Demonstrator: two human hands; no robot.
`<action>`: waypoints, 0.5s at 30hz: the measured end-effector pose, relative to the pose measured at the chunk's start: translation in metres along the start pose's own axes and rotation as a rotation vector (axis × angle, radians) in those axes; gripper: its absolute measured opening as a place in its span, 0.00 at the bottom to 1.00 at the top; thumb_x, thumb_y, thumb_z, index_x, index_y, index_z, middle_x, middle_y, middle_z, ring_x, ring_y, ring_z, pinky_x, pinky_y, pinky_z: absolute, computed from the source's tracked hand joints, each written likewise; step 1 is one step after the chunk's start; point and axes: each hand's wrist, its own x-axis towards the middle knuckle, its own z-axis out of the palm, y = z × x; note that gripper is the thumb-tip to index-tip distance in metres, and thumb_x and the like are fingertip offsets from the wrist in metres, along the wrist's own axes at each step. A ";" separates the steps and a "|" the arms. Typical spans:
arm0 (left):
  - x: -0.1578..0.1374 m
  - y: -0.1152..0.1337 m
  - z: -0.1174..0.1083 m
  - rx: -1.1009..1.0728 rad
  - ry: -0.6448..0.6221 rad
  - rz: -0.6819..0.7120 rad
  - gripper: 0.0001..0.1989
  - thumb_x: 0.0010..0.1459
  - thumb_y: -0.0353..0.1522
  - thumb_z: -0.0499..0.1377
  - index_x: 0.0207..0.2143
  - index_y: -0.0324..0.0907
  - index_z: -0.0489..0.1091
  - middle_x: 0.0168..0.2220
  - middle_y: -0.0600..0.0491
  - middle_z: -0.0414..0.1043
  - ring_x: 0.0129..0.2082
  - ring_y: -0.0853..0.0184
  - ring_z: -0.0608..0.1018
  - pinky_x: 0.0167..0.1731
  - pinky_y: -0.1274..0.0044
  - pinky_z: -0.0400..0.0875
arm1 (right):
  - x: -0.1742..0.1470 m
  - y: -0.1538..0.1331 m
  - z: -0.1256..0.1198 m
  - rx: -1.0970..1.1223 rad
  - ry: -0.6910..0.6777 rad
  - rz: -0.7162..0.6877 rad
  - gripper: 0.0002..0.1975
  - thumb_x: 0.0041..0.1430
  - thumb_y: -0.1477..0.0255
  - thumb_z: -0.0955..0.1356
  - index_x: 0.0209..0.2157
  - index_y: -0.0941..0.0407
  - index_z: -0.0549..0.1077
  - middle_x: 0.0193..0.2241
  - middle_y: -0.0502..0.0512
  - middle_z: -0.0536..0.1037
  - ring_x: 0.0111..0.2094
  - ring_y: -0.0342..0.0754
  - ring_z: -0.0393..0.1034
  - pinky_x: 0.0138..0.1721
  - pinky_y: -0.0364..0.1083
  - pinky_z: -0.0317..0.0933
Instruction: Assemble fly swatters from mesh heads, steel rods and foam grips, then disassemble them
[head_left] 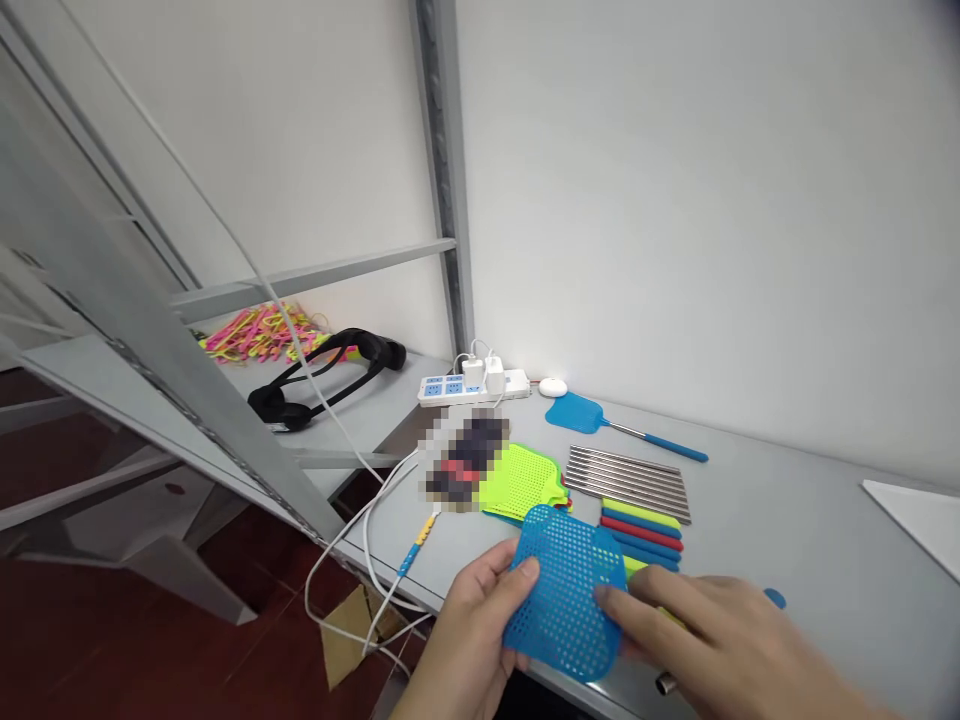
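A blue perforated fly swatter head [566, 585] is held up over the table's front edge. My left hand [487, 610] is closed on its left side, thumb on the front face. My right hand [712, 630] has its index finger on the head's right edge; its thumb is hidden. Under that hand the end of a metal tube [666, 684] shows; whether it is held I cannot tell. Behind lie yellow-green fly swatter heads [525, 478] in a pile, a row of metal tubes [630, 482], and several coloured handles [641, 522]. A blue tip [775, 598] pokes out beyond my right hand.
A whole blue fly swatter [576, 412] lies near the wall, beside a white power strip [517, 384] with plugs. White cables [367, 530] hang over the left table edge. A metal shelf post [187, 330] stands left; a black headset-like frame [330, 380] lies beyond it.
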 end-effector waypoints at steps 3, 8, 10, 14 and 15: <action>0.012 0.005 -0.003 -0.018 -0.068 0.005 0.19 0.55 0.39 0.65 0.45 0.36 0.74 0.28 0.51 0.71 0.22 0.73 0.70 0.23 0.81 0.66 | 0.015 0.009 0.013 0.033 0.006 -0.081 0.19 0.71 0.75 0.50 0.46 0.56 0.69 0.28 0.53 0.78 0.24 0.43 0.73 0.23 0.41 0.61; 0.026 0.006 -0.023 0.280 0.247 0.335 0.28 0.61 0.44 0.56 0.61 0.42 0.61 0.45 0.45 0.70 0.23 0.73 0.68 0.26 0.76 0.68 | 0.024 0.058 0.053 0.069 -0.029 -0.083 0.17 0.68 0.78 0.55 0.53 0.57 0.66 0.32 0.55 0.78 0.26 0.45 0.72 0.24 0.44 0.60; 0.028 0.005 -0.033 0.635 0.425 0.611 0.27 0.63 0.44 0.52 0.63 0.47 0.58 0.55 0.44 0.63 0.32 0.67 0.72 0.35 0.72 0.70 | 0.033 0.076 0.071 0.075 -0.065 -0.027 0.18 0.66 0.80 0.57 0.53 0.56 0.66 0.34 0.55 0.78 0.29 0.45 0.72 0.25 0.43 0.60; 0.033 0.008 -0.051 1.451 0.378 0.951 0.29 0.64 0.44 0.50 0.65 0.45 0.55 0.64 0.44 0.57 0.59 0.51 0.61 0.55 0.61 0.57 | 0.049 0.094 0.099 0.110 -0.160 -0.008 0.18 0.65 0.80 0.58 0.53 0.55 0.67 0.40 0.57 0.77 0.32 0.44 0.73 0.28 0.43 0.62; 0.037 0.009 -0.055 1.602 0.331 0.975 0.33 0.63 0.46 0.52 0.66 0.43 0.53 0.64 0.44 0.57 0.61 0.49 0.58 0.57 0.60 0.52 | 0.051 0.095 0.103 0.115 -0.181 -0.019 0.18 0.65 0.79 0.58 0.53 0.55 0.68 0.40 0.56 0.77 0.31 0.44 0.73 0.28 0.43 0.62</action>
